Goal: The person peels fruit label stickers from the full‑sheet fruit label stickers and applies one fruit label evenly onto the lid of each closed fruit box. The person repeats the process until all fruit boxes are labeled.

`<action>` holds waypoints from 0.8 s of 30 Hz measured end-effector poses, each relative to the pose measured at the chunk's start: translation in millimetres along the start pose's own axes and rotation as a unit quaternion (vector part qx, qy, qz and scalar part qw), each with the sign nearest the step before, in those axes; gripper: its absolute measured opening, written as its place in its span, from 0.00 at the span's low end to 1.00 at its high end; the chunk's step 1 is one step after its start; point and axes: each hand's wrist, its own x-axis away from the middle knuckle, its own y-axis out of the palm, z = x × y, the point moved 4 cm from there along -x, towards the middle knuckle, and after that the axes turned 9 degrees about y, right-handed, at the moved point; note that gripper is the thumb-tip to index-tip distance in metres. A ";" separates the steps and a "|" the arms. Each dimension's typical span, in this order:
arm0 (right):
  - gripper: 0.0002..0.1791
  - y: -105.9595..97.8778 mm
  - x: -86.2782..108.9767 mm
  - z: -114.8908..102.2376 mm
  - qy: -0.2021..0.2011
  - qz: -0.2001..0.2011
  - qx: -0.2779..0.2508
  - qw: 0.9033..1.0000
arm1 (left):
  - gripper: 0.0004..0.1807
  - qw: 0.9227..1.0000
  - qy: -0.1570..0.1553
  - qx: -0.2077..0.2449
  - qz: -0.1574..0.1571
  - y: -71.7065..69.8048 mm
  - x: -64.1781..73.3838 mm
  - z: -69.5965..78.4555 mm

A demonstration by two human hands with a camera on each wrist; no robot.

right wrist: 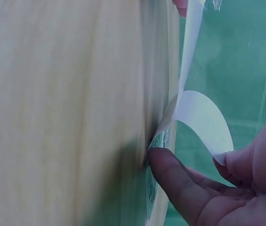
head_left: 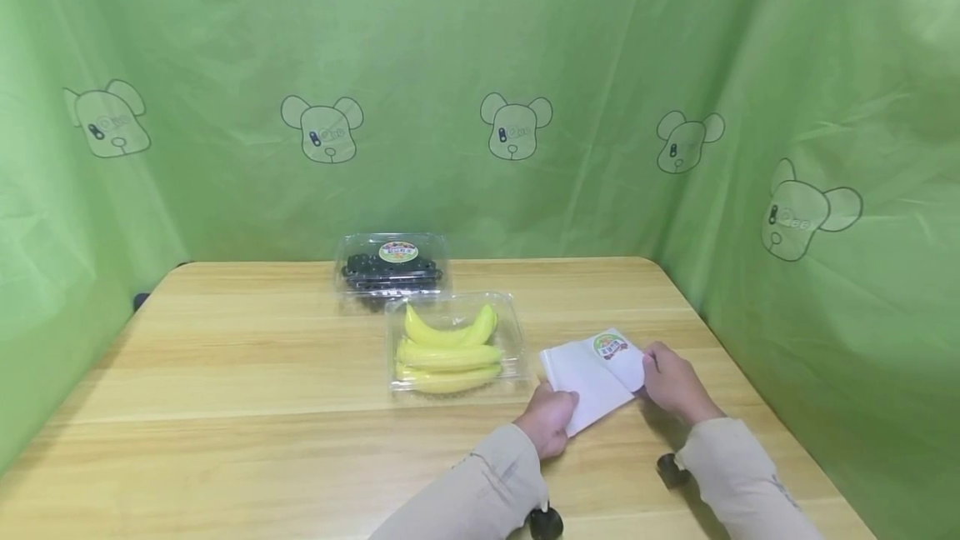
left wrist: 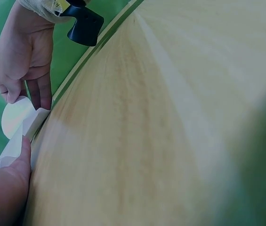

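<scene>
A white sticker sheet (head_left: pixel 588 377) with a round, colourful fruit label (head_left: pixel 610 346) is held above the table at the right. My left hand (head_left: pixel 549 421) grips its near left edge, thumb on top. At its right end my right hand (head_left: pixel 678 382) pinches the paper. In the right wrist view, a white flap (right wrist: pixel 205 122) curls away from the sheet, its tip between the right thumb and a finger. Another fingertip (right wrist: pixel 161 157) touches the part with a printed label. The left wrist view shows the rounded flap (left wrist: pixel 15 115) between both hands.
A clear clamshell box (head_left: pixel 517 357) of yellow bananas (head_left: pixel 450 357) lies left of the sheet. Behind it stands a clear box (head_left: pixel 442 244) of dark fruit, probably grapes (head_left: pixel 390 271), with a round label on its lid. Green curtains (head_left: pixel 420 40) surround the wooden table (head_left: pixel 225 357).
</scene>
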 end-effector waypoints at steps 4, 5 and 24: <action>0.13 0.5 -0.8 2.7 0.005 -0.004 -0.011 1.000 | 0.20 1.000 -0.001 -0.005 0.002 -0.5 0.4 0.3; 0.13 0.5 -0.8 3.1 0.007 -0.005 -0.015 1.000 | 0.20 1.000 -0.001 -0.004 0.002 -0.4 0.6 0.5; 0.14 0.1 -0.2 5.0 0.019 -0.006 -0.039 0.999 | 0.20 1.000 -0.001 0.005 0.002 -0.1 -1.5 -1.0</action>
